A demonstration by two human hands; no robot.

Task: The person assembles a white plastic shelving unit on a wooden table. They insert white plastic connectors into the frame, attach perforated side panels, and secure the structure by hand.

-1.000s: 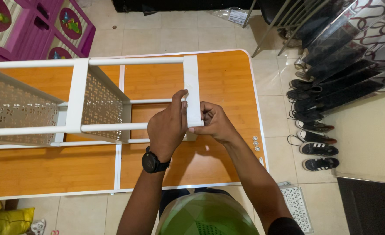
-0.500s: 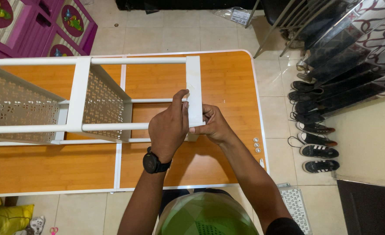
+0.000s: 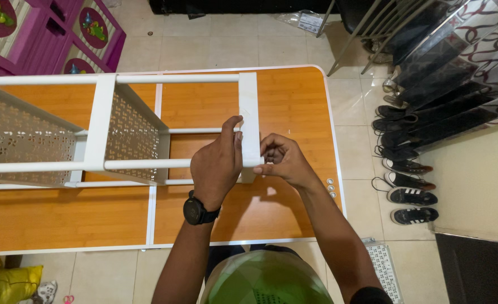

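A white metal rack (image 3: 99, 126) with perforated shelves lies on its side across an orange wooden table (image 3: 63, 217). Its end piece is a flat white panel (image 3: 248, 107) joined to thin white rods. My left hand (image 3: 218, 166), with a black watch on the wrist, grips the near end of that panel from the left. My right hand (image 3: 283, 160) pinches the panel's lower right edge with curled fingers. Whether a small part sits between the right fingers is hidden.
Several small silver pieces (image 3: 332, 188) lie by the table's right edge. Pairs of shoes (image 3: 409, 183) line the tiled floor to the right, under a patterned dark rack (image 3: 457, 67). A purple toy unit (image 3: 46, 34) stands far left. A yellow bag (image 3: 9, 281) lies near left.
Both hands stay on the panel's near end; the rack and hands have shifted only slightly, and the right fingers have curled a little tighter.
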